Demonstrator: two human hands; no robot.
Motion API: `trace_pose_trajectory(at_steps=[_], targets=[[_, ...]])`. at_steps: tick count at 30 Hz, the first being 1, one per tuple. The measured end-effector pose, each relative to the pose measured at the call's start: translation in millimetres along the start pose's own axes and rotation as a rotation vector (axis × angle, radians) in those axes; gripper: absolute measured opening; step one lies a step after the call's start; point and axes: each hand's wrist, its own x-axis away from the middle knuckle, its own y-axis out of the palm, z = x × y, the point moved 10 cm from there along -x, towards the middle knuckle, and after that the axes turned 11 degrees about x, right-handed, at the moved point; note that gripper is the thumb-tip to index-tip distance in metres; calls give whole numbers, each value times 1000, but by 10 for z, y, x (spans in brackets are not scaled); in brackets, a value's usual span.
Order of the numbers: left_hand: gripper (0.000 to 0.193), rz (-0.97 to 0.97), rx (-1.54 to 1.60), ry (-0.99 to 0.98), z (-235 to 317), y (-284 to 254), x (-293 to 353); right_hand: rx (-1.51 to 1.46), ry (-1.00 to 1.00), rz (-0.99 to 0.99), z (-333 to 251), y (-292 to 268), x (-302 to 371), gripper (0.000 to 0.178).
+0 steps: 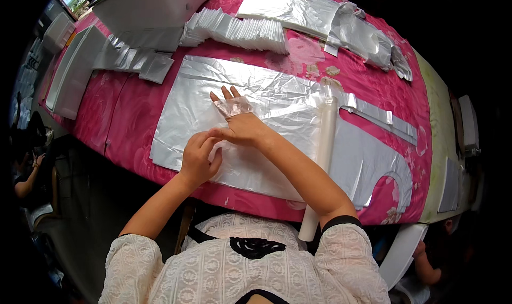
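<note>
My right hand (pixel 239 121) lies over a stack of shiny, see-through plastic sheets (pixel 186 106), fingers stretched out and apart. A strip of clear plastic film (pixel 233 107) goes across its palm and the base of the fingers. Just below, my left hand (pixel 200 155) is closed, its fingertips meeting at my right thumb. What it pinches, if anything, is hidden. To the right of both hands a long pale roll or tube (pixel 324 149) lies across the plastic, its near end past the table edge. Beyond it the plastic continues in a shape with curved cut-outs (pixel 362 160).
A pink flowered cloth (pixel 128 106) covers the table. At the back stand a row of folded plastic packets (pixel 234 30), a large white bin (pixel 152 5) and another plastic pile (pixel 298 8). A white box (pixel 74 74) stands left. Other people sit at the left and lower right.
</note>
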Motion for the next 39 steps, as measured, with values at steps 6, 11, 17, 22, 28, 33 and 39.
trace_pose_trajectory(at_steps=[6, 11, 17, 22, 28, 33, 39], targets=[[68, 227, -51, -78, -239, -241, -155, -215, -50, 39, -52, 52, 1, 110], [92, 275, -48, -167, -346, -49, -228, -380, -34, -9, -81, 62, 32, 110], [91, 403, -148, -260, -614, -5, -307, -279, -97, 61, -126, 61, 71, 111], [86, 301, -273, -441, -741, -28, -274, -292, -75, 247, -118, -440, 295, 114], [83, 263, -238, -445, -768, -119, -213, -601, 395, 877, 1640, -1753, 1693, 101], [83, 287, -172, -385, -898, -195, -189, -1524, 1051, 1979, 3321, -1830, 4492, 90], [76, 349, -152, -459, -1153, -505, 64, -856, 690, 1088, 2160, -2180, 3469, 52]])
